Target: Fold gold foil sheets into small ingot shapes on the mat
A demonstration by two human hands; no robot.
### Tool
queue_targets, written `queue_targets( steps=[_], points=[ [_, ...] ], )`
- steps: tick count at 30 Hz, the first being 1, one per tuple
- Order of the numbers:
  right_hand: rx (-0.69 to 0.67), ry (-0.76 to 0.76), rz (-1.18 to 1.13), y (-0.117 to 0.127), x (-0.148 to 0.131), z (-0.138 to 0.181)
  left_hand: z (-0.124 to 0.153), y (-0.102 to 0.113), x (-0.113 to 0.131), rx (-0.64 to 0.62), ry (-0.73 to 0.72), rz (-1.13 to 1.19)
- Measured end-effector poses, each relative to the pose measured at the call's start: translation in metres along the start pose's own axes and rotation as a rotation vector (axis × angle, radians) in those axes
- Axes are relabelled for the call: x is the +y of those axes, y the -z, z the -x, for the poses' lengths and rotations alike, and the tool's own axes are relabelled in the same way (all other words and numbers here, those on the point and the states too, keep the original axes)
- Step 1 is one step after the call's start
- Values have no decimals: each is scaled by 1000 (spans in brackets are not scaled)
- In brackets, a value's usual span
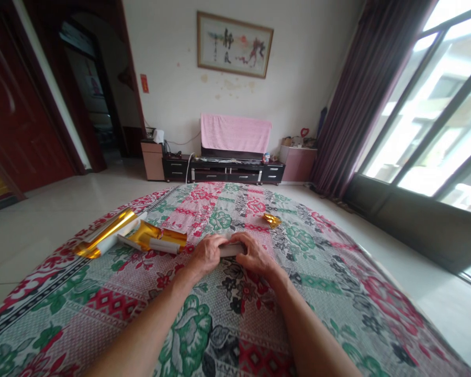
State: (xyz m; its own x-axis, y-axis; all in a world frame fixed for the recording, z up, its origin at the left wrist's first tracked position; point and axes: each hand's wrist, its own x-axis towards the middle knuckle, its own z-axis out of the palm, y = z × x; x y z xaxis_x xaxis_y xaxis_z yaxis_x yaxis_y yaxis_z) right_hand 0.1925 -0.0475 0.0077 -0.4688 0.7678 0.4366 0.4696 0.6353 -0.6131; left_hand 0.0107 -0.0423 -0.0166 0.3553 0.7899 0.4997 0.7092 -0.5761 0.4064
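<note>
Both hands are together over the middle of a flower-patterned cloth (188,335). Between them is a small greyish-white rectangular piece (230,250), perhaps folded paper or card; its exact kind I cannot make out. My left hand (208,254) is closed on its left end, and my right hand (254,253) grips the right end with bent fingers. Left of my hands lies a gold foil sheet with a white backing (172,241), partly curled. Beside it rests a longer gold foil roll (113,230). A small crumpled gold piece (272,220) sits beyond my right hand.
The cloth covers a rounded surface. Past its far edge, across the tiled floor (35,230), stands a low black cabinet (210,174) bearing a screen draped with a pink towel (235,132). Purple curtains (349,99) and a large window (447,110) are on the right.
</note>
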Motion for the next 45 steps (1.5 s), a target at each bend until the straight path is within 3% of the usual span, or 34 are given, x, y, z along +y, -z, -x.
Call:
queue_targets(
  steps=[8,15,20,38,45],
  points=[
    [-5,-58,31,1,4,1,0,4,4,-2,34,76],
    [69,-42,33,-1,3,0,0,11,8,16,21,94],
    [97,-104,73,-1,-1,0,-1,14,12,9,90,156],
    [232,-125,165,-15,9,-7,-6,9,14,76,230,37],
    [280,-137,136,-17,8,-9,-5,4,9,108,174,-6]
  ],
)
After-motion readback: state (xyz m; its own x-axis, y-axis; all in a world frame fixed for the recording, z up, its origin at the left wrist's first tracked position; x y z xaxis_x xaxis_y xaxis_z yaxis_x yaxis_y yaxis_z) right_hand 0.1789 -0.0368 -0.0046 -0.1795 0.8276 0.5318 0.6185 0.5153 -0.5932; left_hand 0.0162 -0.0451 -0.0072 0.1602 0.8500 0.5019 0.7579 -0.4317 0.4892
